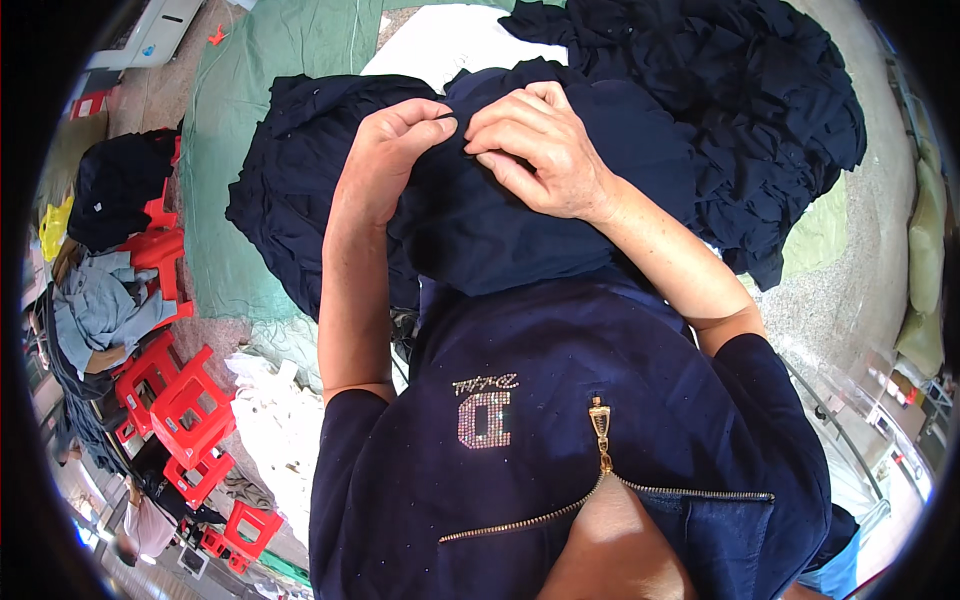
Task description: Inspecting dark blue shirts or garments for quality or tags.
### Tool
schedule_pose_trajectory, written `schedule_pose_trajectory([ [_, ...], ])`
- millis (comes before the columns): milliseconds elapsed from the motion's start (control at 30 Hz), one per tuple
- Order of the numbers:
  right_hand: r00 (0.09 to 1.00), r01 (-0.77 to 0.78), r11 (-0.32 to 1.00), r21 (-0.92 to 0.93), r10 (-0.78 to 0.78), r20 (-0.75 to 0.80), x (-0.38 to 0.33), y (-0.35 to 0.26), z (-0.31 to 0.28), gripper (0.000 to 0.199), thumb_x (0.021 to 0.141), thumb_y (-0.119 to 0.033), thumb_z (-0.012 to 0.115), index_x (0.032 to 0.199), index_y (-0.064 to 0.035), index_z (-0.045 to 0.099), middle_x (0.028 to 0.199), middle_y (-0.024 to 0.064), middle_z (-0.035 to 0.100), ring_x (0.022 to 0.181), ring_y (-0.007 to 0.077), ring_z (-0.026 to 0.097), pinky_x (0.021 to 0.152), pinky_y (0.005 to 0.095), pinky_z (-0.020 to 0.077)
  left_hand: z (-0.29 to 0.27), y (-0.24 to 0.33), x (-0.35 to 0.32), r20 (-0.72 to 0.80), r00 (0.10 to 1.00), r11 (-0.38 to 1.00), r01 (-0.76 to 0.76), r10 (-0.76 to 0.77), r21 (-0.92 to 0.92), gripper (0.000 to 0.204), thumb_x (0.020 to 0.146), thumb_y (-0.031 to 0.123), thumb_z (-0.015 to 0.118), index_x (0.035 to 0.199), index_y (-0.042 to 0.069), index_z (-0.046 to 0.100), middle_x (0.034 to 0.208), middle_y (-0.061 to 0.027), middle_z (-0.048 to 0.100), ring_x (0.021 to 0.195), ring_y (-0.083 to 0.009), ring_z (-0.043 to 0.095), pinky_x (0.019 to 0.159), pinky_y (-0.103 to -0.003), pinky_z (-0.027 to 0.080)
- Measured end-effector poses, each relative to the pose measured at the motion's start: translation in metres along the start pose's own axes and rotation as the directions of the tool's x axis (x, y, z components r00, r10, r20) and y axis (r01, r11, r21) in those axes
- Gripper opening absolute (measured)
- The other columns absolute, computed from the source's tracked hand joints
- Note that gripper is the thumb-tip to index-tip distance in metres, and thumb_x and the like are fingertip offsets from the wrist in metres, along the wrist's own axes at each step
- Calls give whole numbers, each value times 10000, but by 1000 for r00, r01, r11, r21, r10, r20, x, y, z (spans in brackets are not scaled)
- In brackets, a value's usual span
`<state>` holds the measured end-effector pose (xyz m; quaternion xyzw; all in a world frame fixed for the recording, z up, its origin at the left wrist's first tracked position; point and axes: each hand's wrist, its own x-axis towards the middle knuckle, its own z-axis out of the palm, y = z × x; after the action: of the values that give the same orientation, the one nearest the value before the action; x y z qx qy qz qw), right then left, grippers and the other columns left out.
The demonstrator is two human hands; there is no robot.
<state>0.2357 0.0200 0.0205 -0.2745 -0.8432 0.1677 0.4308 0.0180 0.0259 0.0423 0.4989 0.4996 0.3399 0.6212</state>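
A dark navy piece of cloth (500,230) lies across my lap and reaches up under both hands. My left hand (400,140) pinches the cloth's upper edge between thumb and fingertips. Close beside it, my right hand (535,150) is bent over the same cloth, its fingertips pressed together on it near the left thumb. Whether a small item sits between the fingertips cannot be made out. The cloth looks like part of a garment, but its kind does not show.
Heaps of dark navy garments lie at the left (300,180) and far right (750,100). White cloth (440,45) shows behind, on a green sheet (230,200). Red plastic stools (195,405) stand at the left, some bearing clothes, near a white cloth pile (270,430).
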Motion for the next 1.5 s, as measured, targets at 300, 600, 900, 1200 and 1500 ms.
schedule_pose_trajectory([
  [300, 997, -77, 997, 30, 78, -11, -4, 4, 7, 166, 764, -75, 776, 879, -113, 662, 837, -3, 630, 852, 176, 612, 860, 363, 381, 5, 3, 2, -33, 999, 996, -28, 30, 85, 200, 929, 146, 634, 1050, -11, 666, 956, 24, 627, 931, -66, 542, 881, -219, 410],
  [600, 985, -42, 988, -150, 15, -174, -2, -6, 6, 175, 802, -79, 766, 789, -104, 593, 811, -6, 620, 769, 167, 601, 775, 347, 375, 13, 4, -12, -2, 992, 991, -125, 125, 43, 115, 936, 92, 679, 989, -6, 708, 834, 60, 612, 765, -15, 515, 689, -175, 413],
  [900, 993, 22, 974, -228, -48, -108, -2, -3, 11, 149, 801, -54, 745, 838, -97, 607, 817, 19, 592, 774, 177, 604, 823, 360, 404, 20, -5, -13, -132, 979, 977, -133, 156, 168, 152, 928, 98, 705, 1026, -16, 723, 841, 43, 650, 759, -18, 536, 672, -182, 435],
  [1200, 981, -150, 987, 58, 156, -119, -1, -5, 11, 206, 815, -20, 728, 967, -74, 599, 954, 35, 623, 900, 224, 640, 821, 357, 458, 15, -6, -14, 17, 927, 860, -354, 375, 367, 192, 880, 53, 755, 1046, -31, 706, 916, -4, 707, 862, -59, 605, 783, -231, 500],
  [1500, 999, -44, 999, -14, 44, -17, -7, -3, 8, 215, 834, -22, 715, 1015, -65, 607, 995, 51, 602, 913, 244, 629, 835, 363, 480, 18, -13, -19, -28, 999, 999, -39, 40, 28, 162, 884, 30, 731, 1037, -22, 737, 945, -24, 723, 875, -72, 633, 807, -214, 494],
])
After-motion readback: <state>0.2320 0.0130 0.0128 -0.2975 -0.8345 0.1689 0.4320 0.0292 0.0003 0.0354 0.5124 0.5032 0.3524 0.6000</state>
